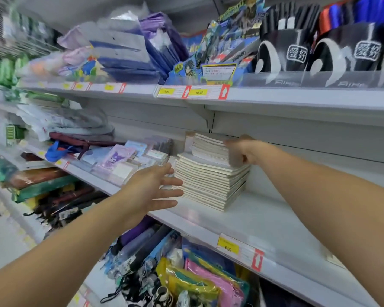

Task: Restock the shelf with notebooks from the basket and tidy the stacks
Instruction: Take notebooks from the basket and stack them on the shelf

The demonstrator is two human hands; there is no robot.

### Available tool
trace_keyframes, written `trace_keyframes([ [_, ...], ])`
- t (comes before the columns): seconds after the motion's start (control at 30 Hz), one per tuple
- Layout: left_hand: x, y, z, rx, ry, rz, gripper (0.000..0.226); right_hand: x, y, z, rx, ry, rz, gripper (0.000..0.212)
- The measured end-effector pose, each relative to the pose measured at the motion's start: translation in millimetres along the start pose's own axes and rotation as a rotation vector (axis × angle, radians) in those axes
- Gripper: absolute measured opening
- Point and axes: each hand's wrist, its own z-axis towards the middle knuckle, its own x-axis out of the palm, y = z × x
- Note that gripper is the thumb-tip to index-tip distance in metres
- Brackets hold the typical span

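A tall stack of cream notebooks (208, 182) stands on the white middle shelf (264, 216). On top of it lies a smaller bundle of notebooks (208, 147), shifted towards the back. My right hand (239, 151) grips the right end of this upper bundle, fingers curled round its edge. My left hand (157, 189) is held flat with straight fingers at the left side of the lower stack, fingertips touching or nearly touching its edge. No basket is in view.
Left of the stack lie small packaged notepads (129, 160) and bags. The shelf to the right of the stack is bare. A price rail with a yellow tag (228, 245) runs along the shelf front. Umbrellas and colourful pouches (197, 278) fill the shelf below.
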Motion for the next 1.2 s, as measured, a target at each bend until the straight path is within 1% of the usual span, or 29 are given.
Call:
trace_keyframes([
  [0.03, -3, 3, 2, 0.003, -0.002, 0.014, 0.028, 0, -2, 2, -0.028, -0.023, -0.075, 0.018],
  [0.07, -7, 5, 3, 0.000, -0.004, 0.026, 0.028, 0, -6, 8, -0.054, -0.045, -0.138, 0.026],
  [0.13, -12, 10, 4, -0.009, 0.000, 0.049, 0.029, 2, -8, 13, -0.066, -0.060, -0.179, 0.045],
  [0.23, -24, 17, -4, -0.030, -0.004, 0.090, 0.030, 11, -5, 14, -0.041, -0.137, -0.204, 0.052],
  [0.27, -29, 19, -9, -0.033, -0.009, 0.123, 0.030, 15, -4, 10, -0.052, -0.198, -0.180, 0.053],
  [0.33, -45, 25, -24, -0.045, -0.036, 0.230, 0.029, 25, -5, -11, -0.138, -0.408, -0.142, 0.048],
  [0.37, -57, 31, -33, -0.056, -0.045, 0.322, 0.028, 34, -6, -30, -0.212, -0.548, -0.164, 0.043],
  [0.4, -71, 39, -43, -0.064, -0.035, 0.454, 0.029, 51, -8, -55, -0.326, -0.651, -0.163, 0.039],
  [0.43, -87, 48, -53, -0.084, -0.001, 0.594, 0.029, 77, -13, -83, -0.460, -0.664, -0.106, 0.034],
  [0.47, -102, 59, -66, -0.126, 0.041, 0.723, 0.029, 112, -22, -113, -0.574, -0.566, -0.027, 0.029],
  [0.5, -117, 70, -78, -0.187, 0.088, 0.837, 0.029, 155, -35, -144, -0.630, -0.368, 0.028, 0.028],
  [0.53, -132, 82, -90, -0.267, 0.138, 0.929, 0.029, 204, -55, -180, -0.570, -0.082, 0.032, 0.035],
  [0.57, -146, 97, -103, -0.347, 0.184, 1.008, 0.030, 251, -79, -218, -0.383, 0.257, 0.016, 0.044],
  [0.6, -161, 112, -115, -0.416, 0.230, 1.075, 0.030, 294, -104, -258, -0.114, 0.578, -0.012, 0.051],
  [0.63, -173, 124, -127, -0.483, 0.299, 1.138, 0.030, 330, -131, -296, 0.154, 0.818, -0.045, 0.057],
  [0.67, -184, 133, -138, -0.546, 0.385, 1.204, 0.030, 358, -161, -327, 0.323, 0.961, -0.074, 0.059],
  [0.7, -192, 136, -146, -0.600, 0.460, 1.257, 0.031, 378, -185, -352, 0.395, 1.019, -0.107, 0.055],
  [0.73, -199, 137, -152, -0.622, 0.487, 1.283, 0.031, 392, -205, -373, 0.406, 1.018, -0.158, 0.048],
  [0.77, -204, 135, -155, -0.601, 0.464, 1.277, 0.031, 401, -221, -390, 0.411, 0.990, -0.193, 0.044],
  [0.8, -207, 133, -157, -0.549, 0.413, 1.271, 0.031, 410, -231, -403, 0.443, 0.970, -0.171, 0.044],
  [0.87, -208, 131, -158, -0.444, 0.336, 1.303, 0.032, 424, -244, -423, 0.619, 0.926, -0.002, 0.040],
  [0.9, -207, 131, -159, -0.429, 0.349, 1.314, 0.032, 431, -250, -429, 0.682, 0.905, 0.061, 0.036],
  [0.93, -206, 133, -161, -0.441, 0.386, 1.313, 0.033, 439, -258, -433, 0.699, 0.882, 0.084, 0.033],
  [1.0, -205, 134, -165, -0.514, 0.452, 1.272, 0.034, 454, -273, -435, 0.660, 0.877, 0.109, 0.032],
  [1.03, -204, 134, -166, -0.544, 0.470, 1.263, 0.035, 454, -275, -435, 0.663, 0.902, 0.154, 0.030],
  [1.07, -203, 134, -166, -0.559, 0.478, 1.267, 0.036, 451, -268, -433, 0.717, 0.895, 0.231, 0.025],
  [1.13, -203, 135, -164, -0.573, 0.470, 1.281, 0.039, 430, -242, -422, 0.805, 0.883, 0.413, 0.010],
  [1.2, -204, 136, -160, -0.622, 0.435, 1.294, 0.047, 401, -216, -396, 0.797, 0.894, 0.579, 0.006],
])
